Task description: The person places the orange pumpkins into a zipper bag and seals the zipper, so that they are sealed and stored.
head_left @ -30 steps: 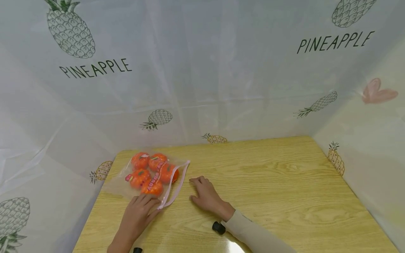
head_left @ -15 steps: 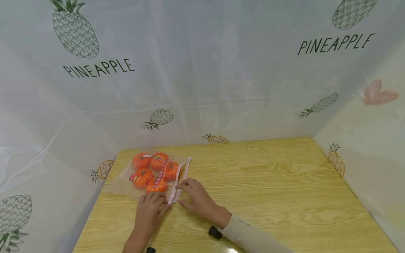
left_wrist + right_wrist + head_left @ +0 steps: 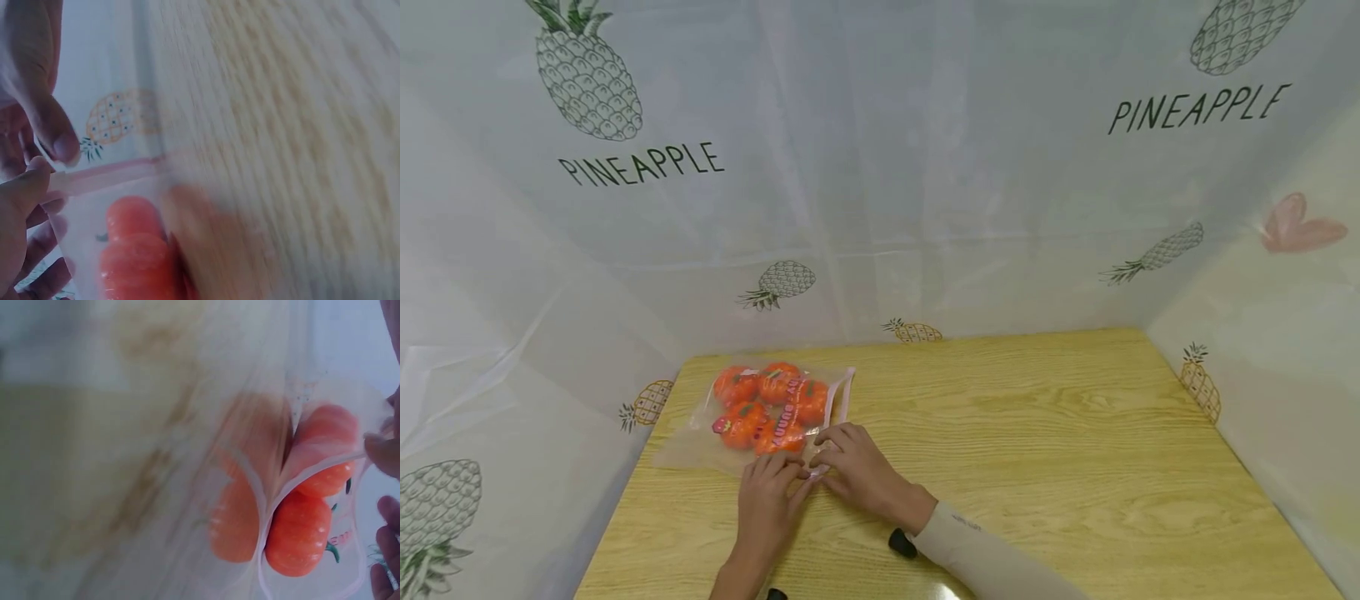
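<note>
A clear zip bag (image 3: 706, 446) with pink lettering and a pink seal strip lies at the table's left; several orange pumpkin-shaped things (image 3: 741, 425) are inside. In the left wrist view, my left hand (image 3: 19, 212) pinches the bag's edge by the seal strip (image 3: 103, 177). My right hand (image 3: 859, 468) is at the bag's near corner, fingers loosely bent, beside the left fingertips. In the left wrist view its thumb stands just over the strip, with no grip showing. In the right wrist view the mouth's rim (image 3: 312, 469) gapes somewhat. The fingers partly hide the near corner.
The wood-grain table (image 3: 1037, 433) extends to the right of the bag. White sheets printed with pineapples (image 3: 917, 208) rise at the back and both sides. A black piece (image 3: 902, 543) is by the right wrist, another (image 3: 777, 594) by the left arm.
The left hand has shifted right and slightly up along with the bag's near corner. The right hand has moved left to meet that corner. The mouth's two pink strips look closer together there.
</note>
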Available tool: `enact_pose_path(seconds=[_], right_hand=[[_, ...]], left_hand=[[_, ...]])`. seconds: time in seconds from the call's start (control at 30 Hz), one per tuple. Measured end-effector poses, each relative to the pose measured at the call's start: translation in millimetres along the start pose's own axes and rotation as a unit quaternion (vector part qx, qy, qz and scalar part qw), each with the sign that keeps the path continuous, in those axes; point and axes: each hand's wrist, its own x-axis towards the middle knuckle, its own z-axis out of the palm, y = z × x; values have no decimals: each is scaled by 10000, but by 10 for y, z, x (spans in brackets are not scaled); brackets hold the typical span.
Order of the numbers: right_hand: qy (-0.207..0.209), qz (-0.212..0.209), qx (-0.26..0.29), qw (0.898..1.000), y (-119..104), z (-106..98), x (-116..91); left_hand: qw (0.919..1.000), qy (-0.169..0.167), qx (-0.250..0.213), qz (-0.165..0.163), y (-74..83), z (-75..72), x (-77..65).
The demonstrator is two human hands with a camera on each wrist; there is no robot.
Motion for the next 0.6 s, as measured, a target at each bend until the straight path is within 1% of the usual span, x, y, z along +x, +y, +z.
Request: enact_pose_path(seconds=[0.1,0.2,0.4,0.6], right_hand=[[77,-154,-63,9998,29,30,26],[63,-238,-26,9997,53,31,36],[103,-361,108,9992,94,13,50],[30,-425,244,9988,122,16,57]], left_hand=[[10000,27,-44,-12,9,10,-2],[10000,42,-36,8,17,19,-6],[10000,77,4,58,26,24,2],[9997,141,86,165,32,37,16]])
